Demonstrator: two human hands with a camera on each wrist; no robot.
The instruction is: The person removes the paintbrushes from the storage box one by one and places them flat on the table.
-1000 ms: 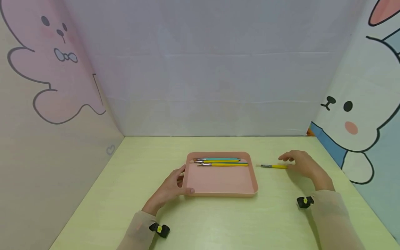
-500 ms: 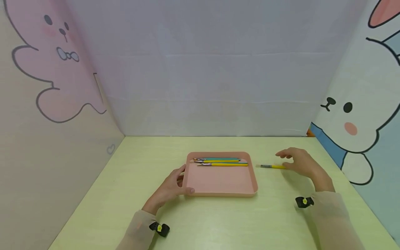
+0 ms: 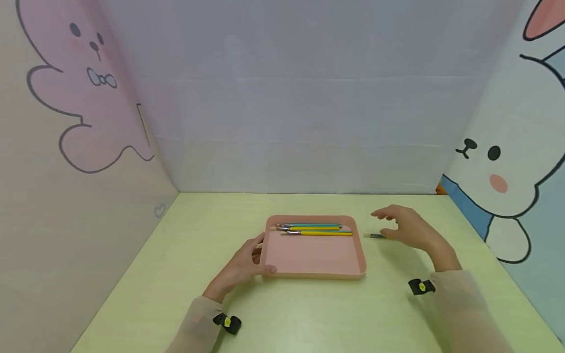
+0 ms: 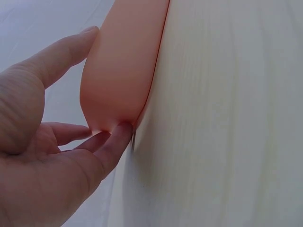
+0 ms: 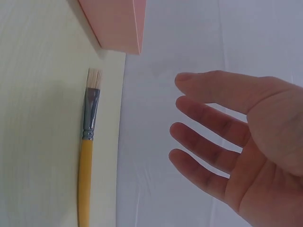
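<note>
My left hand [image 3: 242,262] grips the left end of a shallow pink tray [image 3: 315,256], with the thumb at its front corner. In the left wrist view, several fingertips press against the tray's end wall [image 4: 120,71]. Several paintbrushes [image 3: 326,234] with yellow and teal handles lie along the tray's back part. To the right of the tray, my right hand [image 3: 410,228] hovers with fingers spread and nothing held. Below it a flat paintbrush [image 5: 86,170] with pale bristles and a yellow handle lies on the table; in the head view the hand hides most of its handle.
The pale wood-grain table [image 3: 282,314] runs back to a white cloth wall [image 3: 300,108]. Side walls carry a pink cartoon bear [image 3: 101,113] on the left and a white rabbit [image 3: 516,162] on the right. Each wrist wears a small black camera [image 3: 227,322].
My right hand has moved left over the loose paintbrush, covering more of its handle in the head view. The left hand and tray hold still.
</note>
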